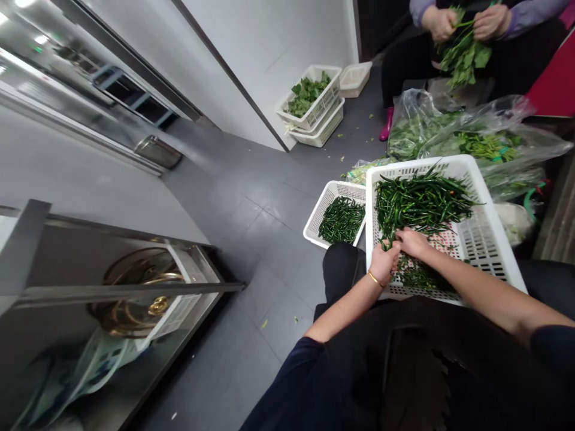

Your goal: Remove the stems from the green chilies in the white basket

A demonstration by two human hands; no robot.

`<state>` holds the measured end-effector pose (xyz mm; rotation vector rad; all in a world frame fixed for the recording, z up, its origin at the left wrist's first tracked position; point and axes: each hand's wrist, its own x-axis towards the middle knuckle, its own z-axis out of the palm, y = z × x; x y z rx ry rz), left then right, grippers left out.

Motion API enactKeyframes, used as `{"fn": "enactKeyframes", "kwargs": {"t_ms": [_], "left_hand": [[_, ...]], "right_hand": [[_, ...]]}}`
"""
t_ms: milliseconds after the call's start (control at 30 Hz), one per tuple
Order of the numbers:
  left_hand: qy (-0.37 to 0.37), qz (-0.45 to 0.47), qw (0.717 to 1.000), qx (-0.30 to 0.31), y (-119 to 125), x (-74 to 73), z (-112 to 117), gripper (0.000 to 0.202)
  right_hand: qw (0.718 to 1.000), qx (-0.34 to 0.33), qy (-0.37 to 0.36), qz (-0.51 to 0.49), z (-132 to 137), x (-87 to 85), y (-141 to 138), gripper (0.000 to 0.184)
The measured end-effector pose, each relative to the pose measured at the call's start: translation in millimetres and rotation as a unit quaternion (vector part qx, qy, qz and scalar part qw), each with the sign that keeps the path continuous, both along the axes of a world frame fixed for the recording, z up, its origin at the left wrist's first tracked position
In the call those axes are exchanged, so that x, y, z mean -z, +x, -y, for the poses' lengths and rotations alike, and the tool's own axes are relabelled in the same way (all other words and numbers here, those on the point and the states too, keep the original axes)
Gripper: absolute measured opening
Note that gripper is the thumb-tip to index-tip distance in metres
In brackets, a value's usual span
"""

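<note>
A white plastic basket (pixel 494 239) rests across my lap. A heap of long green chili peppers (pixel 422 197) fills its far side, and thin stems and bits (pixel 422 276) lie on the side nearest me. My left hand (pixel 385 263), with a gold bangle on the wrist, is closed around a few green chili peppers above the basket's left part. Right beside it, my right hand (pixel 412 242) pinches at the same peppers with its fingertips; the exact point of its grip is partly hidden.
Left of my lap, a smaller white basket (pixel 309 230) holds more green chilies. Bagged greens (pixel 417 134) lie beyond. Across from me, a person's hands (pixel 492 23) hold leafy greens. Stacked baskets (pixel 317 136) stand by the wall; a metal shelf (pixel 135 293) is at left.
</note>
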<state>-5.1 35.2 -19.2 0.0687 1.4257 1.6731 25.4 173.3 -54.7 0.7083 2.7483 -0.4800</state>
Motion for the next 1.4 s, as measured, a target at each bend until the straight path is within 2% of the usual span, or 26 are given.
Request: {"fn": "enactKeyframes", "kwargs": {"t_ms": [100, 167, 233, 333, 433, 467, 533, 633, 700, 733, 767, 833, 900, 967, 1067, 1167, 1300, 1367, 1400], "left_hand": [[-0.038, -0.016, 0.999, -0.022, 2, 3.5, -6, 0.044], [-0.054, -0.024, 0.998, -0.001, 3, 6.2, -9, 0.047], [-0.047, -0.020, 0.998, 0.022, 4, 8.8, -11, 0.045], [-0.017, -0.006, 1.000, 0.012, 4, 10.1, -10, 0.042], [-0.002, 0.025, 1.000, -0.008, 2, 6.6, -5, 0.040], [-0.001, 0.049, 0.999, 0.003, 1, 5.0, -4, 0.038], [0.002, 0.106, 0.992, 0.065, 0, 3.0, -1, 0.035], [-0.004, 0.136, 0.977, 0.162, 3, 5.3, 0, 0.026], [-0.013, 0.116, 0.982, 0.149, 6, 8.6, -1, 0.022], [-0.016, 0.106, 0.986, 0.125, 7, 9.9, -1, 0.020], [-0.016, 0.098, 0.990, 0.103, 7, 10.7, -2, 0.019], [-0.005, 0.100, 0.992, 0.078, 7, 10.3, -3, 0.019], [0.007, 0.118, 0.990, 0.081, 6, 8.1, -3, 0.019], [0.018, 0.127, 0.988, 0.083, 5, 6.2, -2, 0.021], [0.031, 0.100, 0.992, 0.067, 6, 7.3, -3, 0.028], [0.027, 0.085, 0.995, 0.051, 6, 12.6, -5, 0.035], [0.016, 0.065, 0.996, 0.062, 6, 16.3, -8, 0.040], [0.010, 0.011, 0.996, 0.083, 7, 13.5, -7, 0.036], [0.009, -0.033, 0.995, 0.097, 8, 10.8, -6, 0.033]], "right_hand": [[0.999, -0.040, -0.023, -0.026, 4, -7.0, 26, 0.029], [0.992, -0.094, -0.050, -0.065, 8, -14.6, 49, 0.027], [0.983, -0.120, -0.098, -0.104, 14, -21.4, 68, 0.025], [0.966, -0.074, -0.223, -0.107, 19, -29.3, 82, 0.027], [0.930, -0.020, -0.353, -0.100, 24, -40.2, 82, 0.035], [0.917, -0.011, -0.382, -0.114, 26, -45.2, 81, 0.036], [0.897, -0.010, -0.413, -0.158, 31, -55.5, 78, 0.036], [0.889, -0.018, -0.411, -0.199, 31, -62.4, 73, 0.036], [0.900, -0.009, -0.403, -0.167, 20, -57.0, 68, 0.039], [0.916, -0.006, -0.377, -0.141, 11, -51.6, 65, 0.040], [0.939, -0.004, -0.324, -0.115, 0, -45.1, 61, 0.041], [0.986, 0.005, -0.149, -0.072, -22, -31.3, 50, 0.042], [0.999, 0.026, 0.017, -0.028, -39, -19.5, 36, 0.045], [0.996, 0.039, 0.080, 0.017, -46, -11.6, 25, 0.042], [0.996, 0.008, 0.086, 0.027, -43, -6.7, 23, 0.031], [0.998, -0.019, 0.060, -0.016, -33, -8.4, 46, 0.029], [0.990, -0.061, -0.063, -0.113, -6, -15.8, 88, 0.022], [0.979, -0.066, -0.129, -0.141, 9, -17.2, 102, 0.023], [0.973, -0.048, -0.177, -0.137, 16, -16.9, 107, 0.025]]}}
